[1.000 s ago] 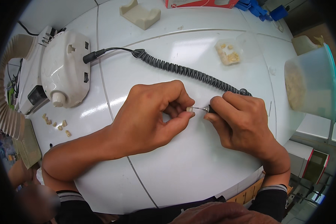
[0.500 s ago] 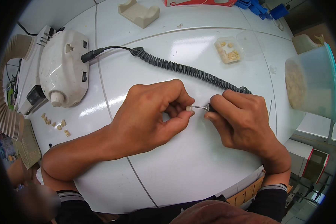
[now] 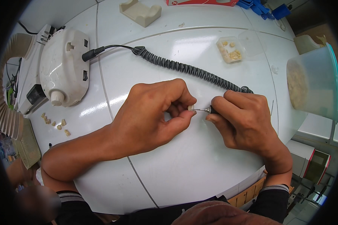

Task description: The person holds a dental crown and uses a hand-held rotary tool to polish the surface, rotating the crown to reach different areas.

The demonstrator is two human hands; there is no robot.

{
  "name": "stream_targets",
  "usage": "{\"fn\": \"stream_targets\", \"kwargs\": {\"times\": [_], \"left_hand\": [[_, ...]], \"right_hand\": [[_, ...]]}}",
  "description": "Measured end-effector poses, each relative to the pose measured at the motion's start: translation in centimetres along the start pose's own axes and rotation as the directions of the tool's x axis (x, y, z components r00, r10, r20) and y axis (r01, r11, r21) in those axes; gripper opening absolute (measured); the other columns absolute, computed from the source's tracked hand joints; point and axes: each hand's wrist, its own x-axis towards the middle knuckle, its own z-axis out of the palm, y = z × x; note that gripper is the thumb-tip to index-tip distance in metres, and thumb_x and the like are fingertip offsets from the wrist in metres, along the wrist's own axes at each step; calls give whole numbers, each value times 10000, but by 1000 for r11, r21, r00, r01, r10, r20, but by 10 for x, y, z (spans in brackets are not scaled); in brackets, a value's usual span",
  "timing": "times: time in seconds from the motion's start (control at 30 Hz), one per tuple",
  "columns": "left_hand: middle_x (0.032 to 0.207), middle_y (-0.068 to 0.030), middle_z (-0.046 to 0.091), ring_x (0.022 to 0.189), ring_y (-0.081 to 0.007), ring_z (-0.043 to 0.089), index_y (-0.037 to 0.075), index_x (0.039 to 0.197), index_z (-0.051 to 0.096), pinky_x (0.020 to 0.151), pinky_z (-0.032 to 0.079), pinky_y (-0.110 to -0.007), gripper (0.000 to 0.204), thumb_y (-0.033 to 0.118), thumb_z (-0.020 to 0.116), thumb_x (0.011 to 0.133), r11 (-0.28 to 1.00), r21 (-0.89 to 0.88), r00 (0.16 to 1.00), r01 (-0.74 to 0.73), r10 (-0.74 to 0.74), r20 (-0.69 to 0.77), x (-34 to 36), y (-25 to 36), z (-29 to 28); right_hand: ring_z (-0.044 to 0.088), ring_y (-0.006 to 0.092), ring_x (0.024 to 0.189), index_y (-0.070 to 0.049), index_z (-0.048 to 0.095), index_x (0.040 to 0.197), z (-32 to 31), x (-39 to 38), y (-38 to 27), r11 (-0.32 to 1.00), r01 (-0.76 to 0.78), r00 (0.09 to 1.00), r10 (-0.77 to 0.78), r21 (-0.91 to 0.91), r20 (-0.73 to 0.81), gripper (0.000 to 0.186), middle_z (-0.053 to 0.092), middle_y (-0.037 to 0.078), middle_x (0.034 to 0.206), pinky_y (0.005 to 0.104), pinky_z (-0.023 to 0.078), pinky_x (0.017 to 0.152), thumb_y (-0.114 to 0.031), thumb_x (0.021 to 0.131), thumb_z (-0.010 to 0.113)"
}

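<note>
My left hand [image 3: 157, 114] pinches a small cream tooth-shaped piece [image 3: 191, 108] between thumb and forefinger, over the middle of the white table. Facing it, my right hand [image 3: 242, 116] is closed round a rotary handpiece [image 3: 213, 109], most of whose body is hidden by the fingers. A thin metal bur [image 3: 201, 109] sticks out of the handpiece to the left, and its tip meets the piece. A black coiled cord [image 3: 191, 69] runs from a white control unit [image 3: 64, 67] with a knob and ends behind my right hand.
Several small cream pieces [image 3: 59, 126] lie at the left. An open clear box [image 3: 229, 58] with more pieces stands beyond my right hand. A tub with a teal rim [image 3: 311, 82] is at the right, a beige cradle [image 3: 141, 14] at the back, a ribbed hose [image 3: 5, 86] far left.
Almost nothing differs. My hands keep their places, with only a tiny shift at the fingertips and the cream piece still against the bur.
</note>
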Motion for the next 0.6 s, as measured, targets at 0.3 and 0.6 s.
{"fn": "stream_targets", "kwargs": {"times": [0.3, 0.6], "left_hand": [[970, -105, 816, 833, -143, 788, -54, 1071, 757, 757, 660, -283, 180, -13, 875, 942, 1000, -2, 1000, -2, 2, -8, 0, -1, 1], [973, -108, 817, 840, -146, 792, -56, 1067, 759, 764, 665, -285, 167, -14, 869, 948, 1000, 7, 1000, 8, -8, -11, 1, 1, 0]], "right_hand": [[605, 211, 561, -133, 686, 995, 0, 0, -1, 1000, -14, 1000, 14, 3, 11, 210, 543, 11, 739, 374, 476, 511, -267, 1007, 847], [613, 214, 564, -122, 679, 998, 3, 0, -4, 999, -37, 999, 37, -11, -32, 208, 548, 18, 742, 377, 459, 482, -254, 1015, 839]]}}
